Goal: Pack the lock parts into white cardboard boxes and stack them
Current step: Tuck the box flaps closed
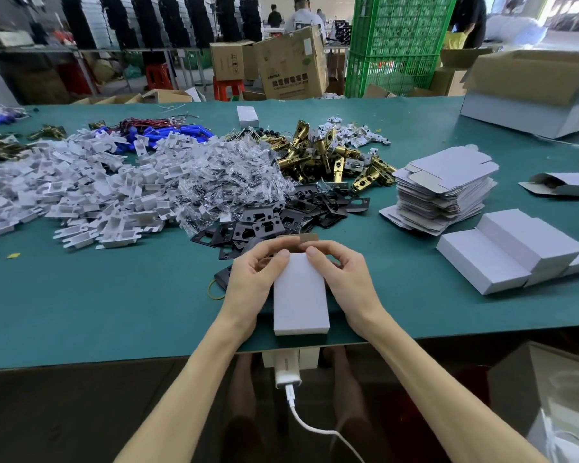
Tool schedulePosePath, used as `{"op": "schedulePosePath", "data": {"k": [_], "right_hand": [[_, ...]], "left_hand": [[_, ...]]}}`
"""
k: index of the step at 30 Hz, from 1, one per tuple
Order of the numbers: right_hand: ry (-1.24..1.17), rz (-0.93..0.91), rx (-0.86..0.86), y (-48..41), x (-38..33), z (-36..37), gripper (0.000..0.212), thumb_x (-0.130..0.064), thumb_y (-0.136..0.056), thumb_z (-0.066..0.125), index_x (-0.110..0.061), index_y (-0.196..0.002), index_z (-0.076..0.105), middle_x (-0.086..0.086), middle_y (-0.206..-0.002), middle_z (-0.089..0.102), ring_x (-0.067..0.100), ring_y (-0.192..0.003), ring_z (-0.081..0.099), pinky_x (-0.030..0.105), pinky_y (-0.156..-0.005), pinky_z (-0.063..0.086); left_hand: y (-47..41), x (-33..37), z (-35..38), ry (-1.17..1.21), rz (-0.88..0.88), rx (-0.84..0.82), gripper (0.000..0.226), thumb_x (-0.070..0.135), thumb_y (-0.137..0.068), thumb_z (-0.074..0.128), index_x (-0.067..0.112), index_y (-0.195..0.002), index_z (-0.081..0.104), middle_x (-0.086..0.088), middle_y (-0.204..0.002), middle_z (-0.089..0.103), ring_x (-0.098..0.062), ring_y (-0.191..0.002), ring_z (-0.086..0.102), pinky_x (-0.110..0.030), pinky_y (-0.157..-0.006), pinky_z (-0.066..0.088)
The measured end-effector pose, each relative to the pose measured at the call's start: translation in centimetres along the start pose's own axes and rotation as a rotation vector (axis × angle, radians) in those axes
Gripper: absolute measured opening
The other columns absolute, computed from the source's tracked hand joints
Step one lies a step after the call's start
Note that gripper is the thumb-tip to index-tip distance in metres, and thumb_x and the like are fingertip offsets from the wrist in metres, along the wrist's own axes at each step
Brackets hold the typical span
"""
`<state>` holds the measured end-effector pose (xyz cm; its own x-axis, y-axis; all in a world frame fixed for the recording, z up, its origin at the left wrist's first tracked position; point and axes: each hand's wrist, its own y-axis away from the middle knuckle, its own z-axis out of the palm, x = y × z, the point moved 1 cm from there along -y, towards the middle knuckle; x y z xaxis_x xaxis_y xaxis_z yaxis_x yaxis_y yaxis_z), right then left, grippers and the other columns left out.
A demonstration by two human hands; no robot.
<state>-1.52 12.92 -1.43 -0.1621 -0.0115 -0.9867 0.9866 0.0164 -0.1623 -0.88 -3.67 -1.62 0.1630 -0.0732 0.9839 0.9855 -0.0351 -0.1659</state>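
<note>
A bench [81, 312] covered in a green mat runs across a busy workshop. Beyond it stand racks of dark stacked goods, two stacked green crates [398, 45], two brown cartons [291, 65], two red stools [226, 86] and at least three people, all far off. One white box [301, 295] lies at the near edge in the middle. The left hand [254, 275] and right hand [345, 275] grip its far end, thumbs pressed on its top face and fingers [271, 245] curled over the brown flap [298, 238]. Five piles of parts spread across the far side. From left to right they are white plastic pieces [81, 195], blue parts [168, 133] behind those, clear bags [228, 182], black plates [281, 215] and brass latches [331, 155]. To the right stands one stack of flat box blanks [445, 188]. Nearer than the blanks is a group of at least three closed white boxes [512, 252], touching and partly stacked. One half-folded box [562, 183] lies at the right edge, and one large open carton [532, 91] sits far right. One small white box [247, 116] stands far off behind the piles. One yellow rubber band [211, 292] lies just left of the left hand.
</note>
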Motion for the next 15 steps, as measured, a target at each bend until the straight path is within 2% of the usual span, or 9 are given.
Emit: {"op": "schedulePosePath", "data": {"k": [3, 5, 7, 8, 10, 11, 13, 15], "right_hand": [[0.024, -0.06, 0.008, 0.0, 0.02, -0.04, 0.009, -0.018, -0.098, 0.068, -0.02, -0.107, 0.067, 0.002, -0.102, 0.071, 0.019, -0.092, 0.067, 0.035, -0.075, 0.055], [-0.037, -0.026, 0.018, 0.0, 0.13, 0.02, 0.025, -0.021, -0.096, 0.071, -0.026, -0.117, 0.058, 0.009, -0.102, 0.068, 0.02, -0.087, 0.068, 0.04, -0.074, 0.057], [-0.063, 0.019, 0.036, -0.06, 0.27, 0.03, 0.036, -0.024, -0.094, 0.074, -0.026, -0.124, 0.054, 0.011, -0.101, 0.069, 0.018, -0.085, 0.07, 0.037, -0.073, 0.058], [-0.047, 0.018, 0.039, -0.13, 0.32, 0.04, 0.035, -0.024, -0.094, 0.074, -0.023, -0.123, 0.056, 0.008, -0.1, 0.071, 0.016, -0.086, 0.07, 0.033, -0.072, 0.058], [-0.014, -0.002, 0.029, -0.29, 0.43, 0.12, 0.025, -0.021, -0.093, 0.075, -0.014, -0.115, 0.064, 0.003, -0.101, 0.073, 0.012, -0.091, 0.07, 0.026, -0.073, 0.056], [-0.011, -0.009, 0.024, -0.33, 0.49, 0.14, 0.022, -0.02, -0.092, 0.075, -0.011, -0.11, 0.067, 0.001, -0.101, 0.074, 0.01, -0.092, 0.07, 0.024, -0.073, 0.055], [-0.013, -0.013, 0.021, -0.35, 0.63, 0.11, 0.02, -0.021, -0.091, 0.077, -0.01, -0.105, 0.07, -0.001, -0.097, 0.075, 0.008, -0.089, 0.07, 0.022, -0.072, 0.054], [0.011, -0.014, 0.015, -0.4, 0.69, 0.04, 0.02, -0.025, -0.09, 0.078, -0.01, -0.103, 0.072, 0.0, -0.097, 0.076, 0.009, -0.087, 0.07, 0.023, -0.072, 0.055]], "left_hand": [[-0.04, 0.0, -0.05, -0.004, 0.045, 0.001, 0.029, 0.01, -0.103, 0.063, 0.031, -0.121, 0.075, 0.001, -0.117, 0.075, -0.018, -0.098, 0.067, -0.036, -0.086, 0.058], [-0.17, -0.06, -0.07, 0.028, 0.037, -0.003, 0.038, 0.014, -0.102, 0.065, 0.038, -0.131, 0.069, -0.009, -0.111, 0.07, -0.022, -0.098, 0.066, -0.04, -0.087, 0.059], [-0.22, -0.19, -0.05, 0.041, 0.012, 0.008, 0.043, 0.017, -0.102, 0.066, 0.04, -0.139, 0.063, -0.017, -0.11, 0.067, -0.024, -0.097, 0.066, -0.044, -0.089, 0.058], [-0.22, -0.21, -0.02, 0.033, 0.005, 0.019, 0.039, 0.018, -0.102, 0.066, 0.036, -0.136, 0.066, -0.018, -0.111, 0.069, -0.023, -0.097, 0.066, -0.046, -0.088, 0.057], [-0.16, -0.05, 0.04, 0.014, 0.003, 0.04, 0.02, 0.023, -0.103, 0.065, 0.025, -0.12, 0.076, -0.016, -0.109, 0.074, -0.022, -0.091, 0.066, -0.045, -0.08, 0.055], [-0.1, 0.02, 0.11, 0.011, -0.005, 0.051, 0.02, 0.03, -0.103, 0.063, 0.022, -0.111, 0.079, -0.017, -0.105, 0.075, -0.023, -0.087, 0.066, -0.043, -0.076, 0.052], [-0.1, 0.13, 0.29, -0.016, -0.024, 0.068, 0.034, 0.044, -0.102, 0.059, 0.017, -0.102, 0.08, -0.019, -0.097, 0.074, -0.026, -0.08, 0.063, -0.04, -0.07, 0.049], [-0.16, 0.18, 0.56, -0.068, -0.003, 0.092, 0.041, 0.045, -0.102, 0.059, 0.008, -0.091, 0.074, -0.012, -0.083, 0.069, -0.025, -0.072, 0.057, -0.037, -0.063, 0.044]]}}
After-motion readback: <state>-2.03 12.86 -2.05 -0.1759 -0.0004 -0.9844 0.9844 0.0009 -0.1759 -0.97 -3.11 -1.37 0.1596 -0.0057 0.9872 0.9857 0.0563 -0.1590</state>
